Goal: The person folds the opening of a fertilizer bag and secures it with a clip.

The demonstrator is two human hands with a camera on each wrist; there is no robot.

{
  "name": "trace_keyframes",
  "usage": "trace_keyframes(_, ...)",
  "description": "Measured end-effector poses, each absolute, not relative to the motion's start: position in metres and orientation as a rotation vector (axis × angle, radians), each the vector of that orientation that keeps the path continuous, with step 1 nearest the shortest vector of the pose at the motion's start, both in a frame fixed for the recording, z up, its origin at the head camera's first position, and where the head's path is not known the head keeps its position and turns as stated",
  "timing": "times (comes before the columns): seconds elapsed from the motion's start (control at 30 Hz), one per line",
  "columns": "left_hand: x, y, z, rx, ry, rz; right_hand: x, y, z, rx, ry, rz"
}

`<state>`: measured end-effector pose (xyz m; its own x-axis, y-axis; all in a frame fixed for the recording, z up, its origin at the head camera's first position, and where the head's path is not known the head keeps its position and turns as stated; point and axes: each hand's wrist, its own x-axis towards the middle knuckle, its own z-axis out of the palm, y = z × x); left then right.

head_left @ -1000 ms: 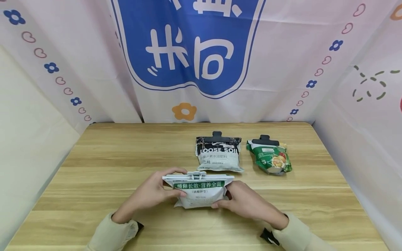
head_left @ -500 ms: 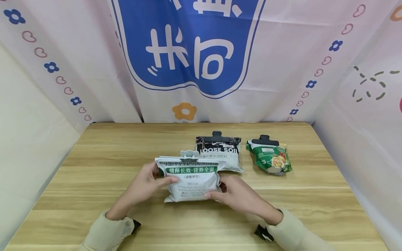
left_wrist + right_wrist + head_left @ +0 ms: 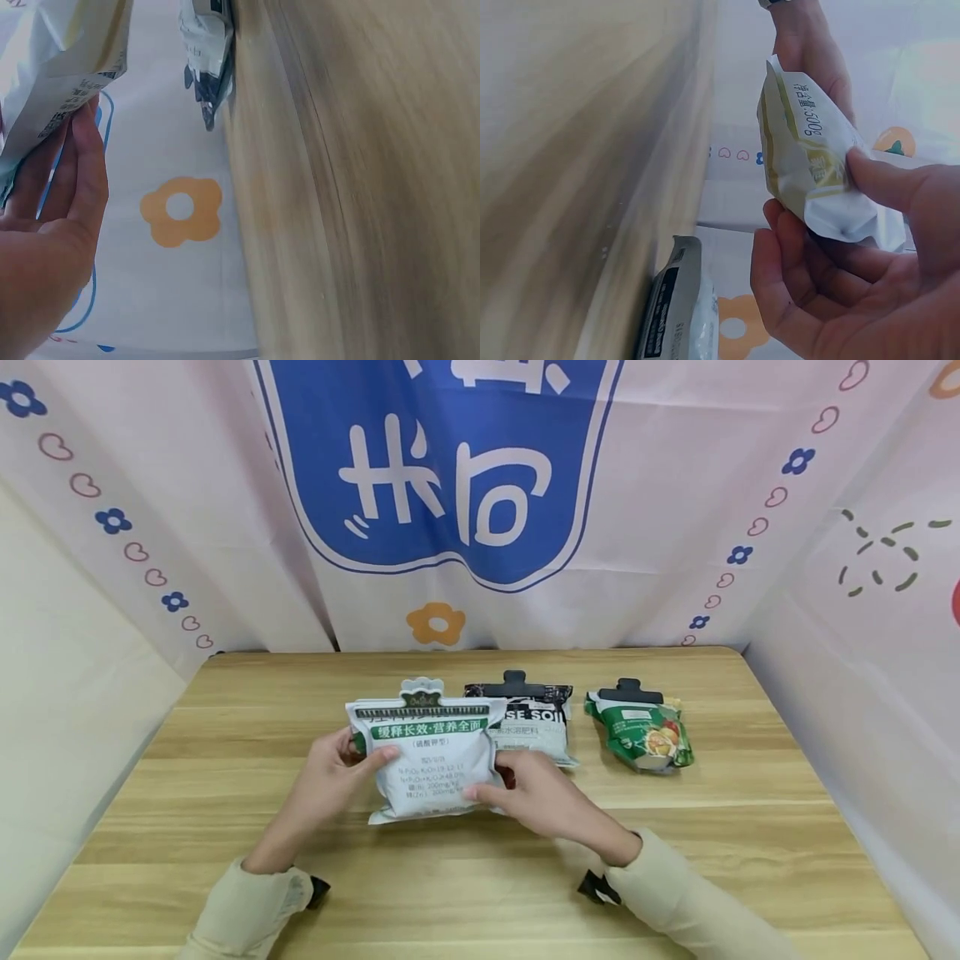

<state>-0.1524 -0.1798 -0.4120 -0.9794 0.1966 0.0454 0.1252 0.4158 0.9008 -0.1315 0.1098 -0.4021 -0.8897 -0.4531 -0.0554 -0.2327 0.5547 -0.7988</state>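
A white fertilizer bag (image 3: pixel 435 772) with a green label band hangs upright between both hands, its top edge closed by a white clip (image 3: pixel 422 689). My left hand (image 3: pixel 327 777) grips its left side, thumb on the printed face and fingers behind. On the lower right side, my right hand (image 3: pixel 536 793) holds it the same way. The right wrist view shows the bag's bottom (image 3: pixel 810 150) between thumb and fingers, raised off the table. Behind it, partly covered, lies a black-and-white LOOSE SOIL bag (image 3: pixel 536 735) with a black clip (image 3: pixel 514 683).
Right of the soil bag lies a green pouch (image 3: pixel 641 735) printed with fruit, closed by a black clip (image 3: pixel 630 692). All rest on a wooden table (image 3: pixel 465 902). A printed cloth (image 3: pixel 600 610) hangs at its back edge.
Both hands have lifted the white bag and carried it left and away from me. Its printed face has tipped upright, and it now overlaps more of the soil bag's left side.
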Motion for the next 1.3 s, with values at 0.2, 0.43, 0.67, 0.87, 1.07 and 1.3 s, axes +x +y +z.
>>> trace_keyframes(0.2,-0.163,-0.183,-0.411,0.107,2.587,1.685,-0.14,0.096,-0.401,-0.541,2.538,-1.256)
trace_keyframes(0.43,-0.178,-0.192,-0.412,-0.084,2.528,1.676,-0.152,0.08,-0.403,-0.566,2.57,-1.264)
trace_keyframes(0.67,-0.19,-0.198,-0.416,-0.203,2.375,1.841,-0.164,0.069,-0.406,-0.548,2.57,-1.255)
trace_keyframes(0.87,-0.201,-0.203,-0.42,-0.268,2.364,1.872,-0.175,0.059,-0.407,-0.504,2.565,-1.243)
trace_keyframes(1.07,-0.211,-0.21,-0.428,-0.32,2.34,1.84,-0.183,0.052,-0.411,-0.46,2.524,-1.25)
trace_keyframes(1.3,-0.22,-0.216,-0.437,-0.331,2.328,1.716,-0.188,0.046,-0.42,-0.471,2.549,-1.217)
